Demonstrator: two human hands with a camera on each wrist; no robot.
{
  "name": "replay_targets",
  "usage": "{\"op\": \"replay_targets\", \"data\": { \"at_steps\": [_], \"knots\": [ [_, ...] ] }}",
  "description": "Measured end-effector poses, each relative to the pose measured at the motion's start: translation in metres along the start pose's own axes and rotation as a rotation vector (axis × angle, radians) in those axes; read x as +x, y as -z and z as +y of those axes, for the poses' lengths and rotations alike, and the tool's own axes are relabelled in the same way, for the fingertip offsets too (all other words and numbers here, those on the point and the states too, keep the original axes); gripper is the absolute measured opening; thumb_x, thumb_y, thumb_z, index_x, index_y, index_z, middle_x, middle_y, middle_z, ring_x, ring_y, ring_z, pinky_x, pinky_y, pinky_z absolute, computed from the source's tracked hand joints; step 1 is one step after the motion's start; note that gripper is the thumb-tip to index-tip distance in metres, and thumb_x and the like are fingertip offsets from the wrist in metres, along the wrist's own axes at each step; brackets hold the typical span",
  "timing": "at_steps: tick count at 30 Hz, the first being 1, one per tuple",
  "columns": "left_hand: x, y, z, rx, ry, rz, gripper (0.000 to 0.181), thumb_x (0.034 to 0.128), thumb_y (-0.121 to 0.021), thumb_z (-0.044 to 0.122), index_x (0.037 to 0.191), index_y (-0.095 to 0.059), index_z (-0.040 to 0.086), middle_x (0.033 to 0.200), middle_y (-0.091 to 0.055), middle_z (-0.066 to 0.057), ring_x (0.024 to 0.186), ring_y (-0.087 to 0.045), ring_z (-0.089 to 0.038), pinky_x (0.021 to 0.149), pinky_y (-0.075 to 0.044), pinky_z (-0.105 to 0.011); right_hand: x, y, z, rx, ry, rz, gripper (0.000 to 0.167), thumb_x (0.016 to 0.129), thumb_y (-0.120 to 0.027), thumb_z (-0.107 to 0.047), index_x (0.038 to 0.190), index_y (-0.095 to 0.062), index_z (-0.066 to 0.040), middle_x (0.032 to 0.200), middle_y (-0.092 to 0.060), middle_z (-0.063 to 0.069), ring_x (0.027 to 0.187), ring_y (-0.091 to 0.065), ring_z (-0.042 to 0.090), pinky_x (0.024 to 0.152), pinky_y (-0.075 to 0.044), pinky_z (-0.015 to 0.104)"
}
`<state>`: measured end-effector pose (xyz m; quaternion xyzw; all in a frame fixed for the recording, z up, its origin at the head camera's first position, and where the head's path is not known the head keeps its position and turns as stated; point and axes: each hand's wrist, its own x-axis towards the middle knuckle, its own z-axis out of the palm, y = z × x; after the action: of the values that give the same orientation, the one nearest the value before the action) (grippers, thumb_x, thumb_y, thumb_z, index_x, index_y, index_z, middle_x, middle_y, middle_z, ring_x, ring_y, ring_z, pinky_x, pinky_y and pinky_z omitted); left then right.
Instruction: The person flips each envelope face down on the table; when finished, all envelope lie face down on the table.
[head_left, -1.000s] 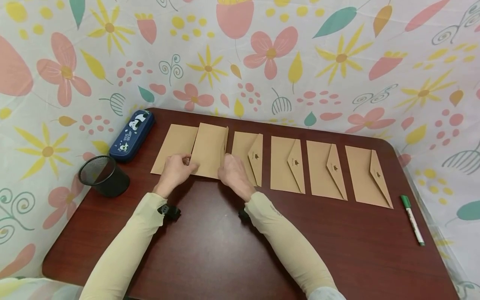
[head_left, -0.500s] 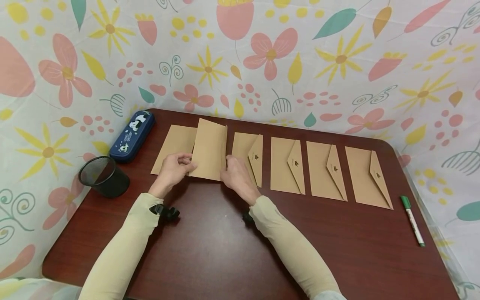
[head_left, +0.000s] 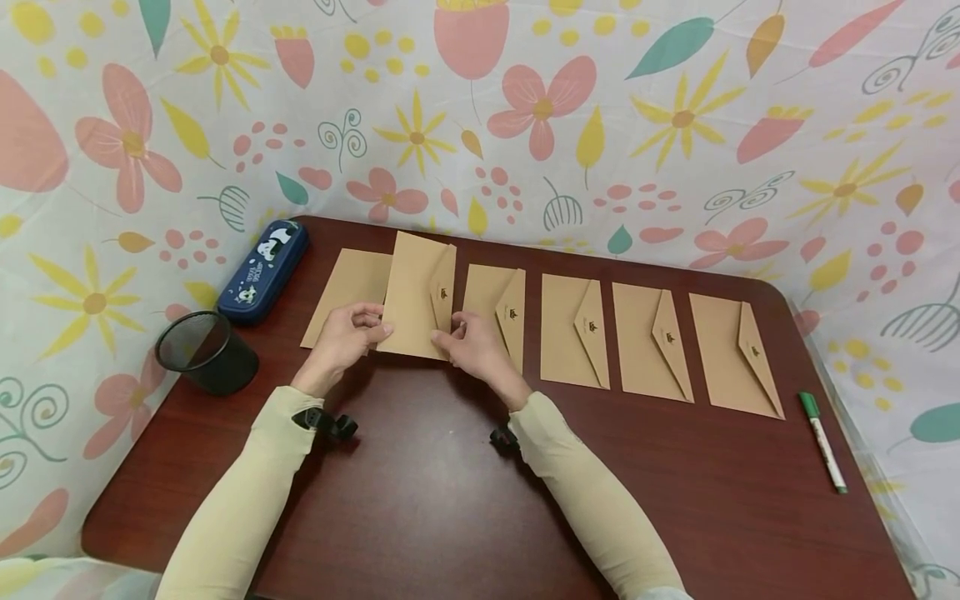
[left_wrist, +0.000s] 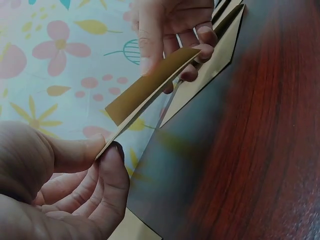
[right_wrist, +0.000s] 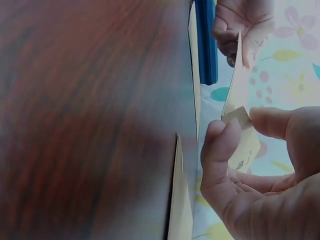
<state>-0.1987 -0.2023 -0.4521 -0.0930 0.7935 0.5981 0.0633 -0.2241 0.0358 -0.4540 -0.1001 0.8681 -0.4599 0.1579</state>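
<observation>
A tan envelope (head_left: 411, 292) is held up off the table by both hands, its pointed flap with a small dark crown print folded over at the right. The left hand (head_left: 342, 340) pinches its lower left edge between thumb and fingers, as the left wrist view also shows (left_wrist: 112, 155). At the lower right corner the right hand (head_left: 480, 346) grips the envelope, thumb in front, fingers behind. In the right wrist view, the thumb of the right hand (right_wrist: 270, 170) lies against the flap edge. Another envelope (head_left: 345, 287) lies partly behind, at the left.
Several flapped envelopes lie in a row to the right, the nearest envelope (head_left: 483, 296) beside the right hand. A blue pencil case (head_left: 262, 271) and black mesh cup (head_left: 210, 358) stand at the left. A green-capped marker (head_left: 825, 446) lies near the table's (head_left: 450, 517) right edge.
The held envelope has risen and tilted slightly, and its flap with the crown print has come into view. The right hand has shifted a little, its thumb now over the envelope's front.
</observation>
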Motion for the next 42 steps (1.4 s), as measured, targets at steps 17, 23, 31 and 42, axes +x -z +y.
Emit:
{"op": "replay_targets", "data": {
  "at_steps": [17,23,31,42],
  "knots": [
    [0.002,-0.003,0.000,0.096,0.024,0.019,0.049,0.0953,-0.083,0.012,0.139,-0.067,-0.005,0.094,-0.068,-0.001,0.069,-0.064,-0.005,0.067,-0.056,-0.019,0.000,0.002,-0.001,0.188,-0.044,0.057,0.076,0.094,-0.085,-0.016,0.158,-0.048,0.003,0.096,-0.058,0.003,0.063,-0.064,0.012,0.060,-0.051,0.023],
    [0.002,-0.004,0.000,0.092,0.021,0.014,0.051,0.0945,-0.084,0.012,0.138,-0.066,-0.008,0.095,-0.068,-0.002,0.073,-0.063,-0.004,0.068,-0.057,-0.019,-0.003,0.003,-0.002,0.211,-0.014,0.083,0.070,0.094,-0.083,-0.013,0.154,-0.051,-0.001,0.093,-0.058,0.003,0.064,-0.065,0.013,0.061,-0.053,0.025],
    [0.001,-0.009,-0.003,0.061,0.023,-0.032,0.048,0.0968,-0.081,0.011,0.138,-0.066,-0.009,0.103,-0.072,-0.007,0.078,-0.064,-0.004,0.070,-0.058,-0.018,-0.009,0.004,-0.010,0.413,-0.038,0.043,0.065,0.097,-0.075,-0.007,0.156,-0.048,-0.011,0.100,-0.058,0.002,0.068,-0.063,0.014,0.061,-0.055,0.029],
    [-0.006,-0.025,0.000,0.172,-0.093,0.039,0.048,0.0992,-0.080,0.013,0.145,-0.066,0.002,0.128,-0.071,-0.023,0.110,-0.071,-0.031,0.089,-0.055,-0.029,-0.010,-0.003,-0.024,0.473,0.039,0.056,0.061,0.096,-0.068,0.001,0.154,-0.050,-0.006,0.103,-0.065,0.008,0.064,-0.064,0.014,0.062,-0.052,0.031]
  ]
}}
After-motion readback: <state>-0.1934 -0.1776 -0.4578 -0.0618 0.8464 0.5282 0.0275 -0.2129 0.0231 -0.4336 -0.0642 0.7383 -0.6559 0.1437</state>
